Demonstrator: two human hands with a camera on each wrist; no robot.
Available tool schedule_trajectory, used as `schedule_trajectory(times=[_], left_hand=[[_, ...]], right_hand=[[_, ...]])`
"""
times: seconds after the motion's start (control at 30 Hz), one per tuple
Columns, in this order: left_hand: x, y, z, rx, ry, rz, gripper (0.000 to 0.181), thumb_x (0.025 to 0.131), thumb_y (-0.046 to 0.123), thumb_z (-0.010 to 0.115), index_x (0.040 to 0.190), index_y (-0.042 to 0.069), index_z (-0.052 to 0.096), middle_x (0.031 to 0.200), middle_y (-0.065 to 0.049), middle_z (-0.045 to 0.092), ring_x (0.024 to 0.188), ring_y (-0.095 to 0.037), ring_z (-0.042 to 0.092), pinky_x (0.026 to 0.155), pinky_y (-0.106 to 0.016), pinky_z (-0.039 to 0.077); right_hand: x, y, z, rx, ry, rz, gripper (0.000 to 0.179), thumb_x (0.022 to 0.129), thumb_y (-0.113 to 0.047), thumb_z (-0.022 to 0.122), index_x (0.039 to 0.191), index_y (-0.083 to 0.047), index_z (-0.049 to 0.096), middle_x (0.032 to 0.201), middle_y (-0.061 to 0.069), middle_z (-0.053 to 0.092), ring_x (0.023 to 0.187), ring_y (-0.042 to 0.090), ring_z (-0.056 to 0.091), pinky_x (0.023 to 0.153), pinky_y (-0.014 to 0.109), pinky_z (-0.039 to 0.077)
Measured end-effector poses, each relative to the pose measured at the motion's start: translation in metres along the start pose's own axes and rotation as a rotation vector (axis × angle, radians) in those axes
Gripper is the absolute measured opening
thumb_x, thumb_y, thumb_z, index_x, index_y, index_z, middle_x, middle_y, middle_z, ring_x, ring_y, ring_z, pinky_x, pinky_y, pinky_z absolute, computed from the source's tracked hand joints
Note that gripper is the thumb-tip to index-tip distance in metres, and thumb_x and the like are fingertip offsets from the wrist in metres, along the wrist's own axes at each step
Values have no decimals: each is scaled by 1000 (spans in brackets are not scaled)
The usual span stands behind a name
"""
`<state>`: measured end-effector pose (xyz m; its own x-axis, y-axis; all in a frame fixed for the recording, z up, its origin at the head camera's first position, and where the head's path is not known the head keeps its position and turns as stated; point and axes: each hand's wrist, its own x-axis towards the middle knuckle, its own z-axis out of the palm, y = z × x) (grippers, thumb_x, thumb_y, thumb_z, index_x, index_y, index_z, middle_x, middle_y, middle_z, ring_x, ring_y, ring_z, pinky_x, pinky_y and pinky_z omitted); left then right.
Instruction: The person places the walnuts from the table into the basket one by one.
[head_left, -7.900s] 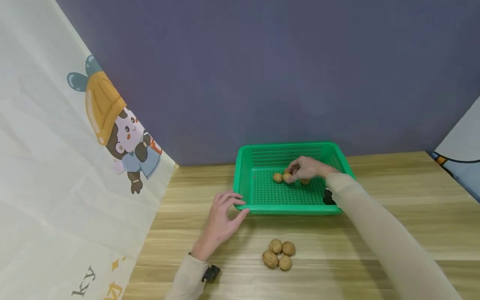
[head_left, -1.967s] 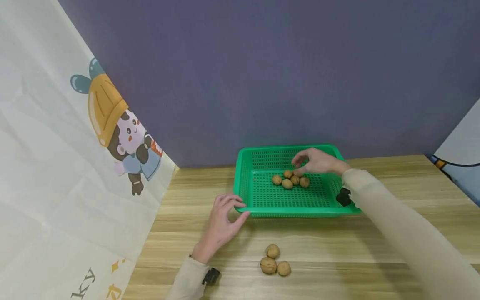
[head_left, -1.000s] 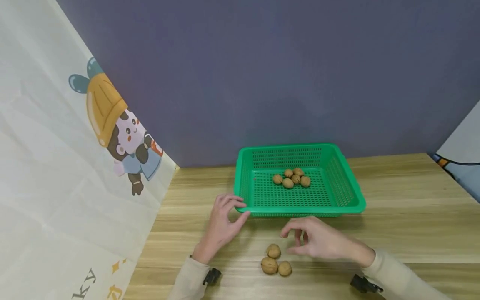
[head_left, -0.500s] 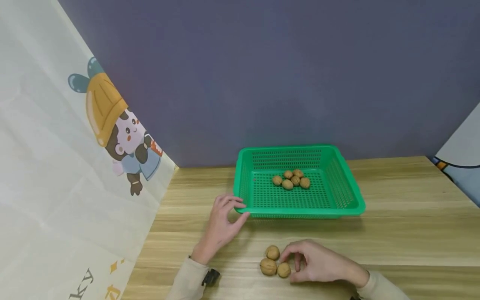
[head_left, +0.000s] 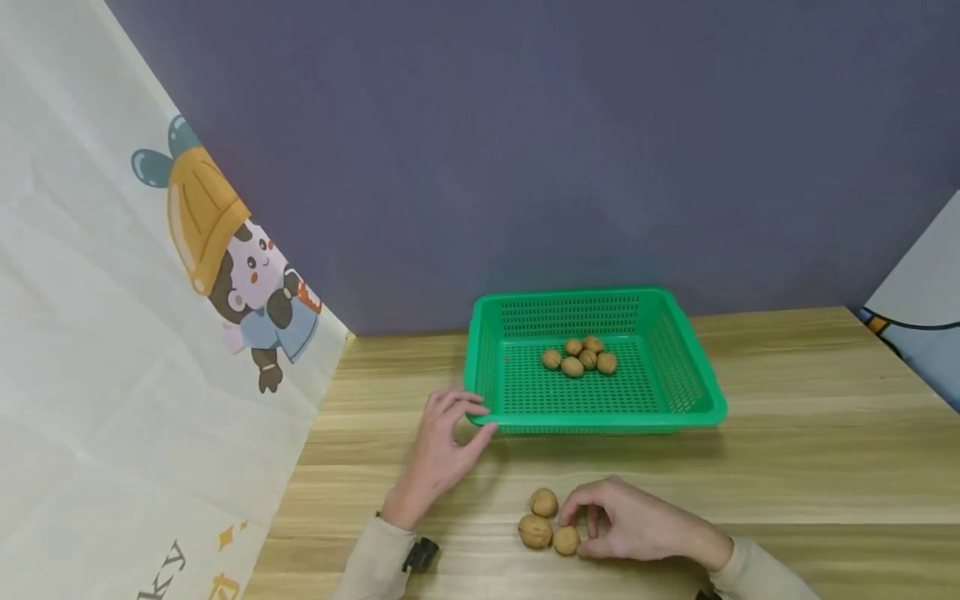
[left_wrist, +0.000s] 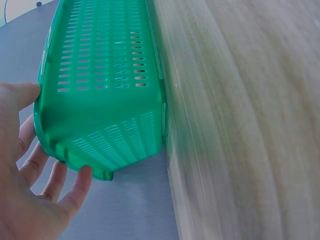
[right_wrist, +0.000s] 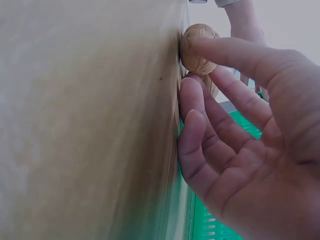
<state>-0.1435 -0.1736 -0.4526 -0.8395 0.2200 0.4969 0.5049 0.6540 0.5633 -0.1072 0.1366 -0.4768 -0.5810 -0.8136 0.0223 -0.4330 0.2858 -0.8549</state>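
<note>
With thumb and index finger, my right hand (head_left: 637, 521) pinches a walnut (head_left: 566, 540) on the wooden table; its other fingers are loosely bent. In the right wrist view the thumb presses against that walnut (right_wrist: 197, 49). Two more walnuts lie close by, a larger one (head_left: 535, 531) to the left and another walnut (head_left: 543, 502) behind. My left hand (head_left: 438, 454) holds the near left corner of a green plastic basket (head_left: 592, 420), thumb on the front rim and fingers at the side. Several walnuts (head_left: 572, 367) sit together on the basket's floor.
The basket stands at the back of the wooden table (head_left: 787, 433), close to a dark grey-blue panel (head_left: 525, 150). On the left hangs a pale sheet printed with a cartoon figure (head_left: 255, 267). A black cable (head_left: 911, 326) crosses the far right edge.
A walnut has gone from the table group into the basket since the earliest frame. My right hand has come back from the basket to the near walnuts and closed on one. The left hand stays put.
</note>
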Motion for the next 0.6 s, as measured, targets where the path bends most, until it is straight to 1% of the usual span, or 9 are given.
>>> schedule_trajectory(times=[0.23, 0.37, 0.6], left_hand=[[1, -1, 0, -4, 8, 19, 20, 90, 19, 84, 104, 7, 76, 123, -11, 74, 129, -34, 57, 113, -63, 46], [0, -2, 0, 6, 7, 21, 20, 91, 21, 84, 105, 9, 77, 123, -10, 74, 130, -33, 57, 113, -62, 47], [0, -3, 1, 10, -5, 4, 19, 92, 25, 83, 106, 12, 77, 125, -6, 73, 131, -31, 56, 115, -60, 47]], right_hand=[[1, 0, 1, 2, -1, 6, 24, 94, -20, 84, 116, -21, 74, 108, -11, 75, 78, -7, 62, 62, 19, 56], [1, 0, 1, 11, 1, -7, 23, 94, -19, 83, 115, -21, 75, 107, -12, 75, 79, -7, 63, 63, 20, 57], [-1, -6, -6, 37, 2, 16, 22, 94, -24, 83, 115, -23, 76, 103, -15, 74, 78, -6, 63, 64, 21, 57]])
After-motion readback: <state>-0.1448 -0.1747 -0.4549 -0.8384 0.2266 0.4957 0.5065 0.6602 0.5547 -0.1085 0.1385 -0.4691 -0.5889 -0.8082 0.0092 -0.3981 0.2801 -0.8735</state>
